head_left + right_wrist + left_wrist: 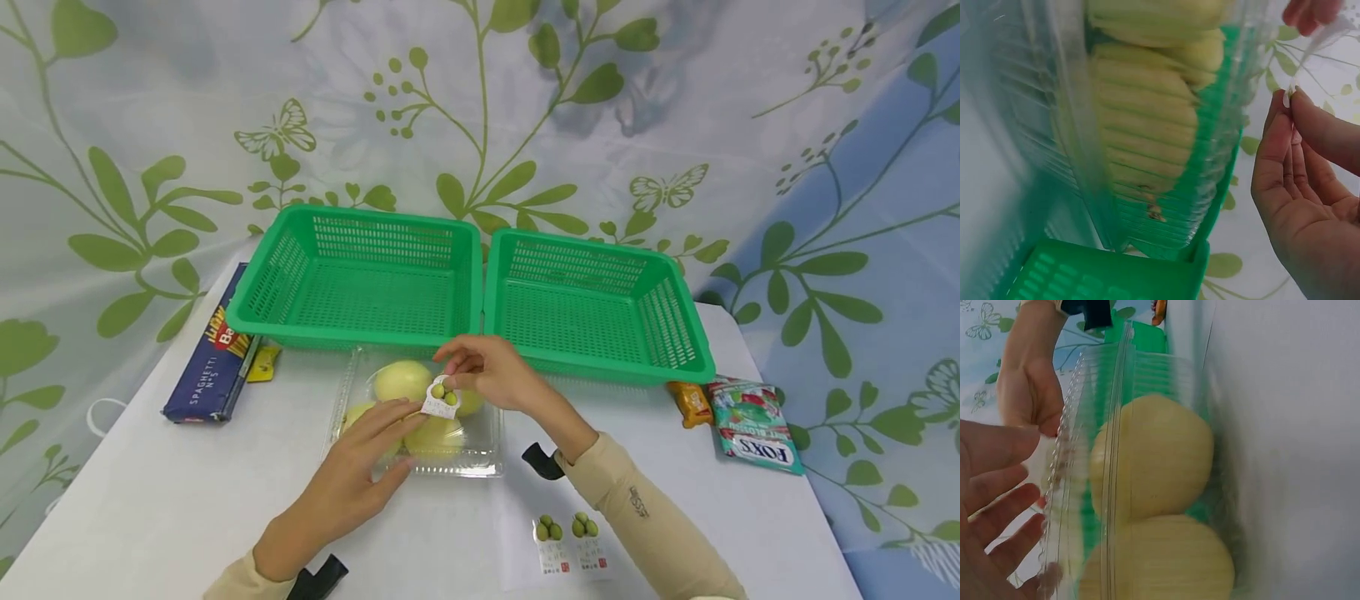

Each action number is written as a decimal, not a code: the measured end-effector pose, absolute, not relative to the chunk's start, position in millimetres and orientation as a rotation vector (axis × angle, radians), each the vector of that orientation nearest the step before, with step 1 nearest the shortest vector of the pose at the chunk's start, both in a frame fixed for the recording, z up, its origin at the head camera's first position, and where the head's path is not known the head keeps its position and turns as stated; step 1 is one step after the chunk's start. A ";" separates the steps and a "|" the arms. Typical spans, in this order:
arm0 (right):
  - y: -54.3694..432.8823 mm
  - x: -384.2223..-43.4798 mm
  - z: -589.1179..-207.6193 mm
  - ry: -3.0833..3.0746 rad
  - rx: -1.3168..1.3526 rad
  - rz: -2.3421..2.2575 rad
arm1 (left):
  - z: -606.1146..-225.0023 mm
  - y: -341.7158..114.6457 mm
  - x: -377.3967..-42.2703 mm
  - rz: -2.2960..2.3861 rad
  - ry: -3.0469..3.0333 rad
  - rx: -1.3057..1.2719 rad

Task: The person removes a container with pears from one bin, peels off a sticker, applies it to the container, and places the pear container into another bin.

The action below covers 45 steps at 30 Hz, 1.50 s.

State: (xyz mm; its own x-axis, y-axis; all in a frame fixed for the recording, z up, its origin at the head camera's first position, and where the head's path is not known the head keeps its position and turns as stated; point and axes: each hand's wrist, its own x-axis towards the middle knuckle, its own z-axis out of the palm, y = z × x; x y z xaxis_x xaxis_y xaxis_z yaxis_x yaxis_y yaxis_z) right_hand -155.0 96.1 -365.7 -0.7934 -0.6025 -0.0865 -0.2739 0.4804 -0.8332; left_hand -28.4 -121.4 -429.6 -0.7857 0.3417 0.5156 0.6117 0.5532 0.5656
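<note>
A clear plastic box [480, 461] with a ridged lid stands in the middle of the table, closed over several pale yellow-green fruits [402, 381]. Above its lid, my right hand [497, 373] pinches a white sticker [438, 408] printed with green fruit between thumb and forefinger. In the right wrist view, the sticker [1329, 39] stands up thinly from those fingertips, near the other hand's fingers. My left hand [351, 468] reaches over the box's left front part, fingers loosely extended and close by the lid. The left wrist view shows those fingers [1007, 512] spread beside the lid's edge.
Two green baskets [375, 300] [570, 317] stand side by side behind the box. To the left lie a blue spaghetti box [202, 375] and a yellow packet [263, 364]. A sticker sheet [573, 575] lies front right; an orange packet [692, 403] and a candy bag [756, 425] lie far right.
</note>
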 end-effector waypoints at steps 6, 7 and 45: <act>83.7 -162.1 -375.1 2.342 -0.777 -1.234 | -431.8 -114.5 -30.7 -1.103 -2.371 -0.649; 81.4 -162.7 -376.5 2.346 -0.796 -1.222 | -432.1 -113.9 -30.7 -1.101 -2.370 -0.631; 138.1 -143.0 -385.2 2.738 -1.013 -0.904 | -428.7 -106.5 -62.8 -0.728 -2.592 -0.537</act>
State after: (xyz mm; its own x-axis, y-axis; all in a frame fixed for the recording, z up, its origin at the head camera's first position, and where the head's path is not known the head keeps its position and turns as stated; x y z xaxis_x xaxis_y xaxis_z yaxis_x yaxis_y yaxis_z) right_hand -143.0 138.1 -385.2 -0.7770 -0.6182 0.1187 -0.5673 0.6061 -0.5575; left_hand -62.8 -106.5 -428.7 -0.8488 0.2526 0.4644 0.4575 0.7912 0.4058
